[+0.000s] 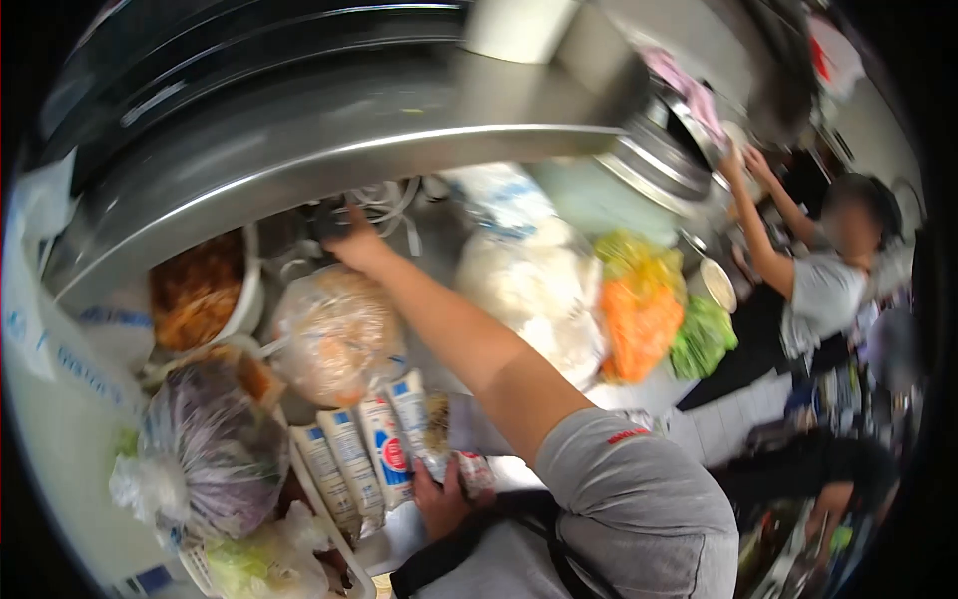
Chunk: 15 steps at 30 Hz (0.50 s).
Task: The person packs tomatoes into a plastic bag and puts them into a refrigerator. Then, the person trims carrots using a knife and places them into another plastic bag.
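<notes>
My right arm reaches far under the steel shelf. My right hand (354, 243) has its fingers curled at a dark object (324, 220), too blurred to name, beside bundled white cables (384, 205). Below that hand lies a clear plastic bag of pale orange food (337, 334). My left hand (439, 502) is low, close to my body, its fingers bent around the lower end of a clear plastic packet (437, 424) with greenish-brown contents. Several white and blue printed packs (384, 449) stand in a row to its left.
A white tub of reddish-brown food (200, 290) and a bag of purple vegetables (215, 444) are at left. Bags of white food (534, 295), orange shreds (639, 324) and green leaves (704, 339) lie right. The steel shelf edge (349, 148) overhangs; a co-worker (828, 290) works beyond.
</notes>
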Motion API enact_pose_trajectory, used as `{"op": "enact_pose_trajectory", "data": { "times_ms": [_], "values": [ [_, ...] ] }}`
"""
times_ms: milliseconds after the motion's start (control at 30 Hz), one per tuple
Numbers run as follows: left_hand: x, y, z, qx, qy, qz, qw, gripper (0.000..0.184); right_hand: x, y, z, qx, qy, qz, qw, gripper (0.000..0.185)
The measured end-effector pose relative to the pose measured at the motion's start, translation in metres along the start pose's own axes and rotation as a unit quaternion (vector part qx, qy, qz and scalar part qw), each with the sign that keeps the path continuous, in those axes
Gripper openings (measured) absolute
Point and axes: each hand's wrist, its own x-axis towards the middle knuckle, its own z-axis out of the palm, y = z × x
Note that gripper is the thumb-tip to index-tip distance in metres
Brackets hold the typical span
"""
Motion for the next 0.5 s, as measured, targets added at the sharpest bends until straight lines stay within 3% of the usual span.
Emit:
{"op": "enact_pose_trajectory", "data": {
  "times_ms": [67, 200, 333, 400, 433, 500],
  "values": [
    [0.002, 0.001, -0.003, 0.017, 0.017, 0.039, 0.999, 0.073, -0.037, -0.036, -0.029, 0.13, -0.032, 0.065, 0.989, 0.078],
    [0.003, 0.01, -0.016, 0.05, -0.046, 0.047, 0.997, 0.074, -0.122, -0.074, -0.095, 0.22, -0.097, 0.027, 0.97, 0.06],
    [0.003, 0.031, -0.033, 0.08, -0.086, 0.006, 0.993, 0.07, -0.209, -0.051, -0.177, 0.239, -0.106, -0.07, 0.963, 0.047],
    [0.001, 0.036, -0.032, 0.091, -0.064, 0.011, 0.994, 0.068, -0.25, -0.029, -0.225, 0.173, 0.001, -0.073, 0.982, 0.041],
    [-0.003, 0.028, -0.02, 0.046, -0.025, 0.019, 0.998, 0.07, -0.27, -0.017, -0.249, 0.181, 0.06, -0.053, 0.98, 0.038],
    [-0.005, 0.023, -0.016, 0.023, -0.033, 0.012, 0.999, 0.068, -0.305, 0.01, -0.293, 0.185, 0.177, -0.011, 0.967, 0.035]
  ]
}}
